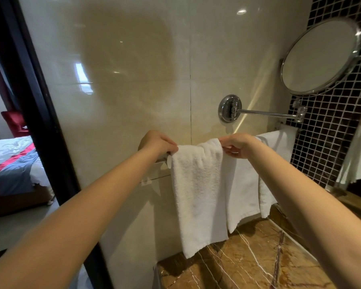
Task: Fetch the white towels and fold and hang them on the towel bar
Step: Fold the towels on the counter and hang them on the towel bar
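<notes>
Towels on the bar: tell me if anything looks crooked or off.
The front towel overlaps the next towel and is rumpled at the top by the right hand. Its bottom edge slants. Nothing looks damaged.

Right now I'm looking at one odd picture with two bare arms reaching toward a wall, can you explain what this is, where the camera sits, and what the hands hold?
There is no machine here. A single wide-angle camera is worn on a person's head, looking forward and down, so both arms are that person's own. The left hand and the right hand each pinch the top edge of a white towel draped over the towel bar on the wall. Beside it, to the right, hang other white towels. Below lies a brown marble counter. A round mirror stands out on a swing arm at upper right, and a bed shows through the doorway at left.
</notes>
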`<action>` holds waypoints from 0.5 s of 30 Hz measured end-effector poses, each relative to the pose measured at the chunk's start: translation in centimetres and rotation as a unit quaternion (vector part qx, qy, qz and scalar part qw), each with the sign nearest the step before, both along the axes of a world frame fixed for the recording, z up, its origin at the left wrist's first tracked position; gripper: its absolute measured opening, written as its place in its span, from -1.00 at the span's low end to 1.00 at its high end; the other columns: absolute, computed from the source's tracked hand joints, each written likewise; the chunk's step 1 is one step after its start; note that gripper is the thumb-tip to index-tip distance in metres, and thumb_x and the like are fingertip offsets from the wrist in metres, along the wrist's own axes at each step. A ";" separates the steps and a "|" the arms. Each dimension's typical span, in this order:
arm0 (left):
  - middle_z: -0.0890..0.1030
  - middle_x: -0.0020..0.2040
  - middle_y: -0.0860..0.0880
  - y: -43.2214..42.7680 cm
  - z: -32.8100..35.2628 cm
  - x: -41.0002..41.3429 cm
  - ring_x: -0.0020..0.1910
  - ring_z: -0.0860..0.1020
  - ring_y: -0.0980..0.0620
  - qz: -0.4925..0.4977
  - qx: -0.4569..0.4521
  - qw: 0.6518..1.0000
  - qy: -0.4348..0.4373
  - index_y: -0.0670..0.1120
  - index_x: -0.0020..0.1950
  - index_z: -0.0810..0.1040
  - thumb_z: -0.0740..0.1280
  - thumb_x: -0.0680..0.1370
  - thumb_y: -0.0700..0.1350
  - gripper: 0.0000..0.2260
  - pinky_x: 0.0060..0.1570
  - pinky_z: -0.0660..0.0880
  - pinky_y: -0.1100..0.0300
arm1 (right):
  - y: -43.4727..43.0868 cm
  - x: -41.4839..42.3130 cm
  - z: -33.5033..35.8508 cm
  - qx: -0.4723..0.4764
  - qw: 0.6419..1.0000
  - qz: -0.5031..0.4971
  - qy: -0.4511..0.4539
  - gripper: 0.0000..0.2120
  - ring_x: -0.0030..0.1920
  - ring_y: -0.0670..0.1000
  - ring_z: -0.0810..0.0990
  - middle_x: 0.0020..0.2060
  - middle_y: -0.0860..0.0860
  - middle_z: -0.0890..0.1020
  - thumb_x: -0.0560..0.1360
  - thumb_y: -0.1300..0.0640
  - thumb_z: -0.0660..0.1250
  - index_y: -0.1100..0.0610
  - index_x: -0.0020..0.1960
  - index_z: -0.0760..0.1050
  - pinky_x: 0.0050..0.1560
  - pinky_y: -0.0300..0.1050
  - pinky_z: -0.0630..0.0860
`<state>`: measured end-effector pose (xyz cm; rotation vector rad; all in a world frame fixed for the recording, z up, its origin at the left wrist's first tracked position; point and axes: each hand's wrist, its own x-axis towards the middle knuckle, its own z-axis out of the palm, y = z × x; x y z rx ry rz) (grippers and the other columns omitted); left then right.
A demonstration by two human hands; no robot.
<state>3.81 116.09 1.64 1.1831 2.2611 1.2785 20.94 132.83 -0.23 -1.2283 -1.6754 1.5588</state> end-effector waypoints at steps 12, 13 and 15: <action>0.67 0.04 0.01 1.4 -1.6 1.2 -0.04 0.59 0.04 -0.062 -0.043 0.945 0.318 -0.04 0.07 0.66 0.43 0.44 -0.09 -0.78 -0.11 0.47 0.19 | 1.5 -0.2 -0.7 0.263 0.962 -0.018 -0.068 -0.79 -0.24 0.07 0.59 -0.35 0.06 0.64 0.29 0.48 0.36 0.22 -0.23 0.65 -0.03 0.00 0.62; 0.67 0.02 0.01 1.4 -1.7 1.3 -0.05 0.60 0.04 -0.070 -0.045 0.943 0.323 -0.05 0.06 0.67 0.42 0.46 -0.09 -0.80 -0.11 0.46 0.20 | 1.6 -0.2 -0.8 0.279 0.957 -0.013 -0.076 -0.79 -0.23 0.06 0.59 -0.35 0.05 0.64 0.29 0.47 0.37 0.22 -0.22 0.66 0.01 0.03 0.62; 0.68 0.01 -0.01 1.3 -1.8 1.3 -0.05 0.61 0.04 -0.077 -0.047 0.938 0.335 -0.07 0.05 0.68 0.42 0.47 -0.10 -0.83 -0.08 0.48 0.19 | 1.8 -0.1 -0.7 0.300 0.949 -0.008 -0.099 -0.78 -0.21 0.04 0.59 -0.34 0.02 0.63 0.30 0.45 0.35 0.21 -0.19 0.66 0.01 0.01 0.61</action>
